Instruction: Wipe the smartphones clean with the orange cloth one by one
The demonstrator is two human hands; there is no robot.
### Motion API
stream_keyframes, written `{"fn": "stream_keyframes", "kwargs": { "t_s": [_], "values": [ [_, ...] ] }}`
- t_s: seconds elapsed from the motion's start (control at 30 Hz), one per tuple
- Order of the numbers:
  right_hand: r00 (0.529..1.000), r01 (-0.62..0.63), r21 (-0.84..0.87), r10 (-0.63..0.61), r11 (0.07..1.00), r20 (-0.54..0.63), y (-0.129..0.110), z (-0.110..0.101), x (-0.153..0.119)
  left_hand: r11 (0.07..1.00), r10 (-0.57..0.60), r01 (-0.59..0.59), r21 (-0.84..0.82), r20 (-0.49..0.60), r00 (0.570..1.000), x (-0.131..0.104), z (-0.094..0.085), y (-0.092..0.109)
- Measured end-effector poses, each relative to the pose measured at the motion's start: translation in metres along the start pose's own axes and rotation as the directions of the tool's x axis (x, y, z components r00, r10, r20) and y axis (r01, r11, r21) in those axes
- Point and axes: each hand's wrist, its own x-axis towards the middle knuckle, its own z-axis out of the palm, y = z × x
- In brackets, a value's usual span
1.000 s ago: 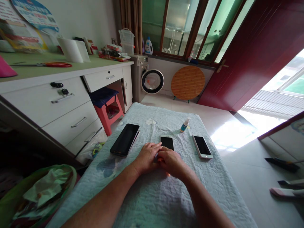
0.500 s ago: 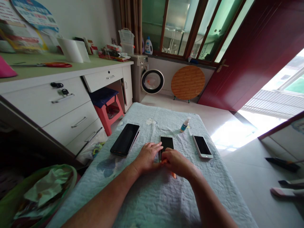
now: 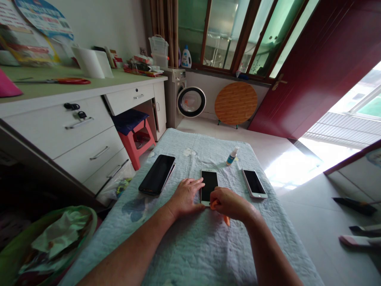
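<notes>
Clutching orange cloth [image 3: 227, 220], the right hand [image 3: 228, 201] meets a glassy oblong phone [image 3: 210, 182], lower centre; the left hand [image 3: 185, 197] splays against its edge

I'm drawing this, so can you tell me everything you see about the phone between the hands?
The phone is flat, with a white rim around a dark screen that looks like glass. It lies screen up on the pale blue cover, its long sides pointing away from the person. The left hand has fingertips and thumb at its left edge. The right hand, holding what looks like orange cloth, hides its near right corner.
</notes>
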Motion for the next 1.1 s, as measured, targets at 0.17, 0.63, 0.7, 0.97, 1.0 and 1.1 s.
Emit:
{"fn": "stream_keyframes", "kwargs": {
  "t_s": [0.17,0.63,0.7,0.97,1.0,1.1],
  "values": [
    [0.999,-0.041,-0.041,0.042,0.998,0.022,0.005,-0.004,-0.004,1.0,0.001,-0.001,-0.002,-0.002,1.0,0.0,0.0,0.0],
    [0.995,-0.083,0.007,0.084,0.996,-0.063,0.016,0.001,0.006,1.0,-0.003,0.003,0.005,0.011,1.0,-0.001,-0.001,0.0],
    [0.989,-0.08,0.036,0.084,0.996,-0.123,0.022,0.004,0.012,1.0,0.005,-0.005,-0.001,0.001,1.0,-0.001,0.0,-0.001],
    [0.883,-0.086,0.115,0.129,0.99,-0.452,0.037,0.02,0.037,1.0,0.029,-0.03,-0.005,-0.051,0.998,-0.001,0.005,-0.004],
    [0.863,-0.095,0.128,0.146,0.987,-0.484,0.038,0.021,0.041,0.999,0.032,-0.032,-0.005,-0.057,0.998,-0.001,0.005,-0.004],
    [0.802,-0.13,0.157,0.197,0.979,-0.564,0.04,0.025,0.048,0.999,0.034,-0.035,-0.008,-0.068,0.997,-0.001,0.005,-0.004]
  ]
}}
